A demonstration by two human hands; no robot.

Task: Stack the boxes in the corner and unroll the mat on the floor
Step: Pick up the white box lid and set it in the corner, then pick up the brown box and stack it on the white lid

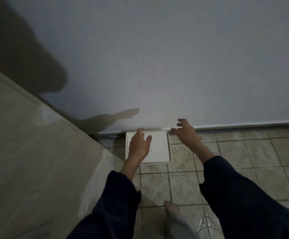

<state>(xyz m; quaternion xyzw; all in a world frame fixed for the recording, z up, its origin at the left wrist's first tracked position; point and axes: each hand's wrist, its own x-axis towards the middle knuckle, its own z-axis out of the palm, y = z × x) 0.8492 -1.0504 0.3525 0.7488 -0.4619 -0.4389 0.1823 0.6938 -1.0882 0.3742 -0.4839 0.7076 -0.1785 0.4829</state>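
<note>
While the person crouches over the corner, a white box (155, 147) sits on the tiled floor (243, 152) with its far edge up against the skirting of the wall (157, 66), just beside a pale bed or mattress (28, 152) on the left. Only one box top is clearly visible, so whether it's already sitting on another one underneath is hard to call, though a thin edge poking out at the bottom right hints at something below.

The left hand (139, 145) lies over the top of the box, fingers relaxed and reaching toward the far edge, touching or nearly touching rather than gripping. The right hand (186, 131) hovers just off the box's far right corner, fingers spread and loose, holding nothing. A socked foot (172, 208) stands on the tiles below. No mat anywhere in view.

What could go wrong, guessing here: if there's a stack under that lid, a one-sided nudge from the left hand could slide the top box off square, and it'd overhang or tip toward the open floor. The dim light doesn't help with lining up edges. The foot is also close enough to clip the box when standing up.
</note>
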